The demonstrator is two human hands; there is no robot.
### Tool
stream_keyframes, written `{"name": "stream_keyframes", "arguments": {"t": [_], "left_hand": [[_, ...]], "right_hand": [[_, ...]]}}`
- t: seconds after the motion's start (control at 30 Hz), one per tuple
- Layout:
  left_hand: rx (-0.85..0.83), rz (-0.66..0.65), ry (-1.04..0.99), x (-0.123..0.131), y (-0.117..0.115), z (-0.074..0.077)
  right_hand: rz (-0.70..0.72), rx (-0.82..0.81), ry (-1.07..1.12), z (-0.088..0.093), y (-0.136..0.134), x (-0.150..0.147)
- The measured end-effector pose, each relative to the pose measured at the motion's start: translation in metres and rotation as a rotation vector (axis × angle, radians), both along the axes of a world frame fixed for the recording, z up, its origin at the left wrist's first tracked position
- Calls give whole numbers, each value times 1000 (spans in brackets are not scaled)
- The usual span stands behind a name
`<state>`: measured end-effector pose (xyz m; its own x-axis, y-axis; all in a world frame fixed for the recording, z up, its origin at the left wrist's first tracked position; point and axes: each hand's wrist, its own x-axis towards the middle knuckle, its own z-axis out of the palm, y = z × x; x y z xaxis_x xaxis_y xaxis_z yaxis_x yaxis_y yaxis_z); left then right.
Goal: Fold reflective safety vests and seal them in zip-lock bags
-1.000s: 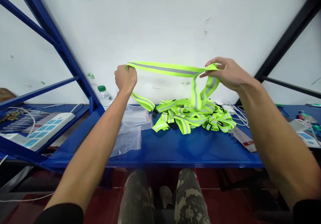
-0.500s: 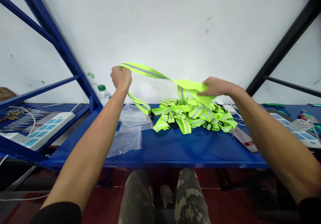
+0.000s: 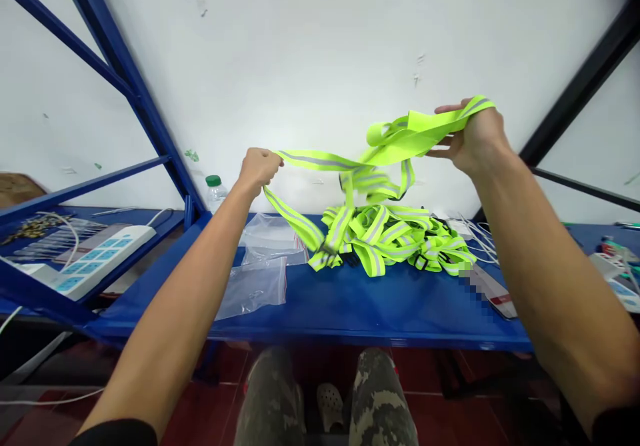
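White wall (image 3: 310,46) behind reflective strap (image 3: 320,161): firmly in left fist (image 3: 259,169), loosely in half-curled right hand (image 3: 484,138).

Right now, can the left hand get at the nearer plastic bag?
Likely yes, but not free-handed: the left hand grips a yellow-green strap. The nearer plastic bag lies lower, on the blue table, nothing visible on top.
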<state>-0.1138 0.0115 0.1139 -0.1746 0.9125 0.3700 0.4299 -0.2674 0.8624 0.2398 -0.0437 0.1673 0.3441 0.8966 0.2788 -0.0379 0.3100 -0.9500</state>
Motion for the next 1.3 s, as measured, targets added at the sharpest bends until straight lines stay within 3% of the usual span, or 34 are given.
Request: {"name": "stream_keyframes", "arguments": {"t": [0.1, 0.23, 0.3, 0.37, 0.5, 0.57, 0.7, 0.77, 0.83, 0.97, 1.07, 1.13, 1.3], "left_hand": [[-34, -154, 235, 0, -19, 9], [-300, -546, 527, 5, -38, 18], [-391, -678, 660, 21, -43, 11], [-387, -760, 716, 51, -49, -5], [-75, -808, 546, 116, -56, -44], [32, -784, 455, 132, -55, -54], [-20, -950, 164, 116, -44, -42], [-139, -944, 13, 103, -40, -31], [-221, -909, -112, 96, -39, -24], [-214, -875, -298, 105, -39, -22], [-177, -832, -336, 108, -34, -25], [-163, -796, -325, 101, -30, -26], [-285, -866, -178, 76, -26, -22]], "right_hand": [[44, -11, 92, -4, 3, 5], [-44, 39, 81, -12, 7, 3], [-67, 76, 63, -17, 10, -6], [-63, 134, 30, -23, 11, -22], [-39, 288, -140, -32, -3, -60], [25, 303, -313, -32, -20, -68], [400, 83, -711, -30, -50, -37], [629, -11, -772, -33, -53, -11], [751, -4, -731, -43, -48, 5], [760, 29, -673, -74, -30, -3], [885, -63, -709, -91, -22, -19], [881, -92, -655, -92, -21, -19], [622, 59, -340, -67, -28, 10]]}}
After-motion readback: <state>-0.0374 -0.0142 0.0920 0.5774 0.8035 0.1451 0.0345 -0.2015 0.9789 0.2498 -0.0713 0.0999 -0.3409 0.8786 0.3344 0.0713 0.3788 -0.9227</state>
